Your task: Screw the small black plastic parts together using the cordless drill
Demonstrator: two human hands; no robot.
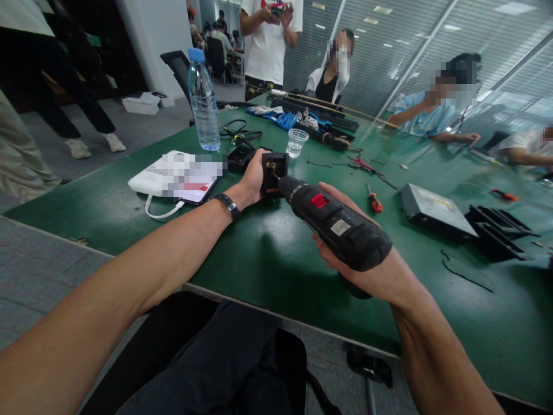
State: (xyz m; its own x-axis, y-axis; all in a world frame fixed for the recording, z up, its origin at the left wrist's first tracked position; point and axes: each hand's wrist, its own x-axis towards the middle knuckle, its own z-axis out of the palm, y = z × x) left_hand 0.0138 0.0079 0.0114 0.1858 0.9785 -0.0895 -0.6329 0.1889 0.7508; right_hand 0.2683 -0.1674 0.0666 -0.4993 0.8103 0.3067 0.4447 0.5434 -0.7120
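1. A water bottle [204,104] with a blue cap stands upright at the far left of the green surface [268,259]; it looks nearly full, though the level is hard to read. A clear plastic cup [297,142] stands right of it, seemingly empty.
2. The right hand [358,259] is wrapped tight around a black power drill [334,227] with a red switch. Its long axis runs from near right to far left, nose pointing away from the person.
3. The drill's nose meets a small black box [275,172], which the left hand [253,181] clamps from the left, just above the surface near its middle. A second black part [240,158] lies just behind that hand.
4. A white device [173,176] with a looped cord lies left of the left hand.
5. To the right lie a red-handled screwdriver [374,199], a flat black case [434,210] and black trays [501,230].
6. Black cables [237,134] and long black bars [319,112] lie beyond; other people sit and stand at the far edge.
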